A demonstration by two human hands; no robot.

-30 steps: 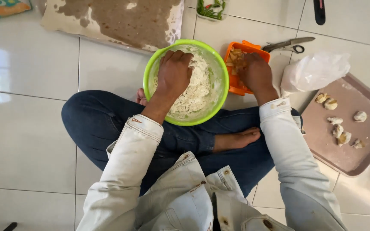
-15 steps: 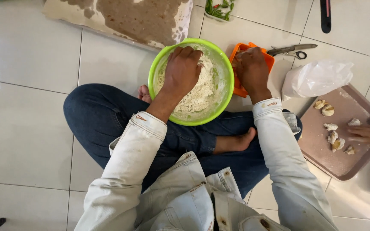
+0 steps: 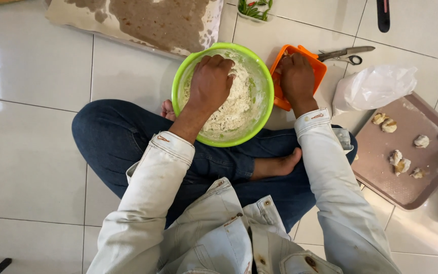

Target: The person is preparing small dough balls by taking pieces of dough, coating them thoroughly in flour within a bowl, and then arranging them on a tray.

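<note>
Head view, looking down at a person seated cross-legged on tile: left hand (image 3: 211, 81) curled, pressing into crumbly white dough (image 3: 234, 104) inside green bowl (image 3: 259, 109), right hand (image 3: 296, 76) resting closed in orange container (image 3: 314, 68), contents hidden; kneading seems underway.

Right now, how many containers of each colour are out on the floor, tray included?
Green bowl: 1
Orange container: 1
Small white dish of greens: 1
Brown tray: 1
Total: 4
</note>
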